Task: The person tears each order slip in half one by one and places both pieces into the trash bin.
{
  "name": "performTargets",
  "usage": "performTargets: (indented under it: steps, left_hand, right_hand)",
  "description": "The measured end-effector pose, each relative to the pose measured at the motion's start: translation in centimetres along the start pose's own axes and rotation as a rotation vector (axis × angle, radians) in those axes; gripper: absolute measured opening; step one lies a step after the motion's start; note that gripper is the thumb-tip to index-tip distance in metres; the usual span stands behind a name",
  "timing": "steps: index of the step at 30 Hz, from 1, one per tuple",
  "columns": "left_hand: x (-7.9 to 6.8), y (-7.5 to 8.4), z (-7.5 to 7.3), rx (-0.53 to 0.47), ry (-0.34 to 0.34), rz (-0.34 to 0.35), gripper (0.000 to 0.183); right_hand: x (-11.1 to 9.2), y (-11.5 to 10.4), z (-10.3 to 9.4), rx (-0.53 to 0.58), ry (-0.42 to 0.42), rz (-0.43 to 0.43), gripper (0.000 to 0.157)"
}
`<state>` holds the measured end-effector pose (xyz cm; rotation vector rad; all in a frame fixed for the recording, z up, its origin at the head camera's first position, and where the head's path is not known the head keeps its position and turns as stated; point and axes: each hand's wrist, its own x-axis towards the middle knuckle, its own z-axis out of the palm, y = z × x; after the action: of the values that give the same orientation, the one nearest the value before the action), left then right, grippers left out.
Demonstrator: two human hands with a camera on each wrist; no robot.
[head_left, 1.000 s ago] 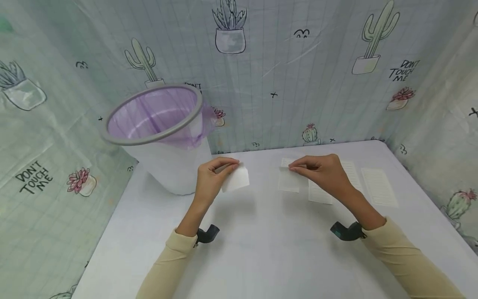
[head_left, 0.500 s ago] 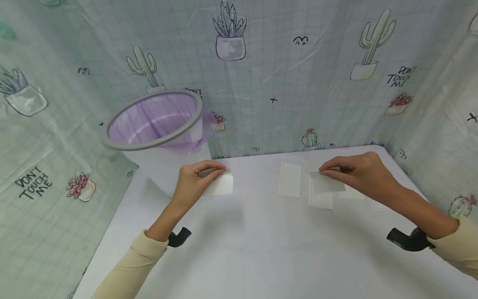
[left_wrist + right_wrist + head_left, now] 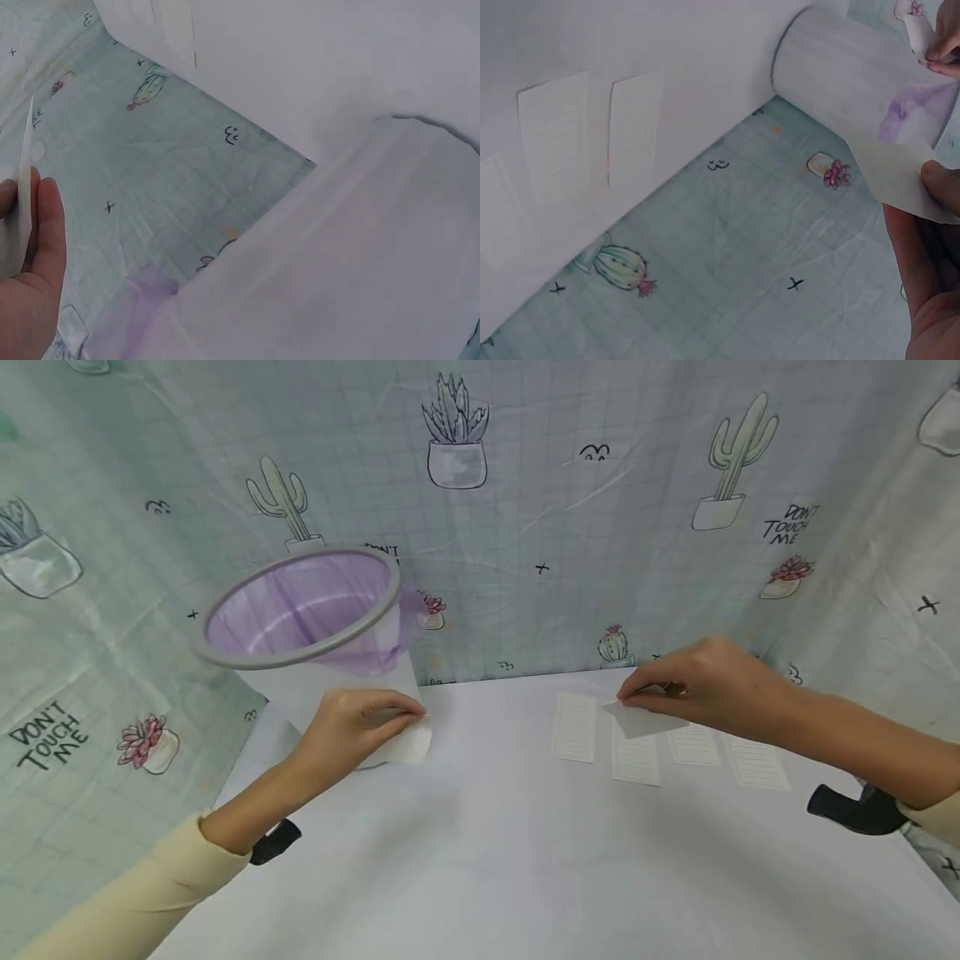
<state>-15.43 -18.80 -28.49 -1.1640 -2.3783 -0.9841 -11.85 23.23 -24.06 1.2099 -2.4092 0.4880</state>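
Since a second ago the left hand has moved leftward to just in front of the bin, taking its paper along, and the right hand has shifted rightward, away from the leftmost of the four strips. The strips and the bin have kept their places.

The left hand pinches a small white sheet between thumb and fingertips, with the tips closed together on its upper edge; the sheet hangs below them. The right hand grips a second piece the same way, at its left end, and holds it tilted above the table. From the head camera this piece overlaps the top of the second strip from the left.

The lined strips lie apart in a row on the right half of the table. The bin stands at the table's far left, white, with a grey rim and a purple liner folded over its side. Behind is a curtain printed with potted cacti.
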Motion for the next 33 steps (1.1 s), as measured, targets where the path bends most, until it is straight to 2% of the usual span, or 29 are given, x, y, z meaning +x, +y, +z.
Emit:
performTargets:
  steps: [5,10,15,20,28,33]
  left_hand:
    - [1.0,1.1,-2.0,0.032,-0.038,0.024,0.021]
    - [2.6,2.5,-3.7,0.070,-0.028,0.061,0.023]
    - [3.8,3.3,-4.9,0.097,-0.015,0.076,0.023]
    - [5.0,3.9,-6.0,0.114,-0.007,0.053,0.021]
    - [6.7,4.2,-7.8,0.185,0.024,0.054,0.019]
    - [7.5,4.2,-8.9,0.232,0.038,0.051,0.018]
  right_hand:
    - [1.7,-0.2,-1.5,-0.010,-0.034,-0.031,0.035]
    - [3.6,-0.5,-3.0,-0.015,-0.042,-0.072,0.035]
    - [5.0,-1.1,-4.3,-0.006,-0.074,-0.050,0.034]
    - [6.9,-1.6,-5.4,0.022,-0.120,-0.022,0.025]
    - [10.3,-2.0,-6.4,0.020,-0.119,-0.042,0.018]
    - [11.9,-2.3,-6.8,-0.037,-0.145,-0.009,0.017]
